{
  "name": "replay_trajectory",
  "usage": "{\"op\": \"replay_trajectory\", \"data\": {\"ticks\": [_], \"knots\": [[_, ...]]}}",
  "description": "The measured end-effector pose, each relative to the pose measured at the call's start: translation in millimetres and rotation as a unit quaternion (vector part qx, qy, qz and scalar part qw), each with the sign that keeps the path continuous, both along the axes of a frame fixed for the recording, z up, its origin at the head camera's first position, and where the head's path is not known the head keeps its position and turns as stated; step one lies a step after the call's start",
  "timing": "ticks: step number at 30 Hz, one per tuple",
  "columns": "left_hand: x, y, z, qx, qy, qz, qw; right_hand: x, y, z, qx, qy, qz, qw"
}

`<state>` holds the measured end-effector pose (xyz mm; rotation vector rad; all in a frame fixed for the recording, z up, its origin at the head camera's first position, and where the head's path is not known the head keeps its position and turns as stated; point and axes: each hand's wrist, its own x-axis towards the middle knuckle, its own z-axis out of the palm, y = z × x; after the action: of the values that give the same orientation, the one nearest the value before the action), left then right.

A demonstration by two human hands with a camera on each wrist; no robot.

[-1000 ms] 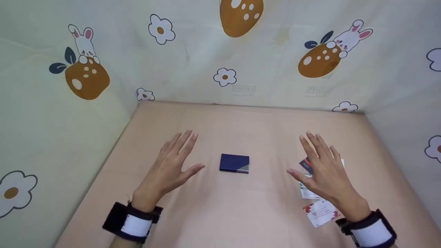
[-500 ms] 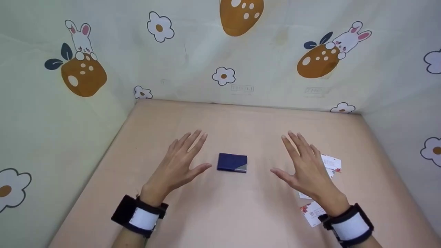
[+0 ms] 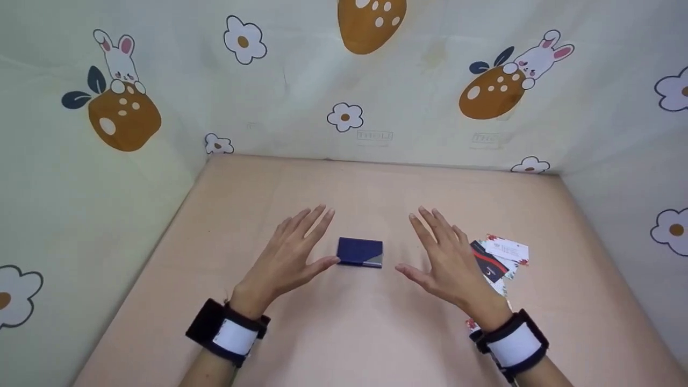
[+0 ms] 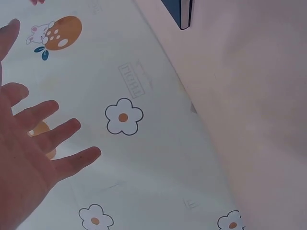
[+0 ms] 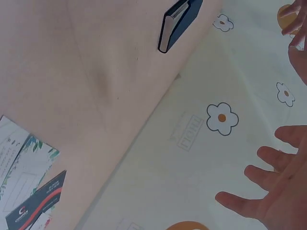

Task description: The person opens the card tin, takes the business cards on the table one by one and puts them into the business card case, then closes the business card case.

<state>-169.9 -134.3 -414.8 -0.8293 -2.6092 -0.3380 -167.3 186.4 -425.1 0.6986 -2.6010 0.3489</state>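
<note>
Deep blue is worn by the flat case, w/ one corner set off in silvery grey. Dk grey, cut by a wavy red band & pale lettering, is carried on one card; the other cards are shown in wht, edged w/ red florals & green leaf prints. Plain pale peach-pink is spread over the tabletop. The off-wht wall covering is patterned w/ orange-brn fruit dotted in wht, dk blue-grey leaves, wht bunnies w/ pink inner ears, & wht flowers, dk-outlined, brn-centred. Blk wristbands are fronted by wht panels.
</note>
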Motion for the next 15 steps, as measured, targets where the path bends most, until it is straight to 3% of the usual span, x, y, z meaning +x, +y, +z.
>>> {"op": "replay_trajectory", "data": {"ticks": [15], "knots": [[-1.7,12,-10.3,-0.005,0.007,-0.012,0.9999,-4.8,-13,-11.1,0.02,-0.008,0.014,1.0]]}}
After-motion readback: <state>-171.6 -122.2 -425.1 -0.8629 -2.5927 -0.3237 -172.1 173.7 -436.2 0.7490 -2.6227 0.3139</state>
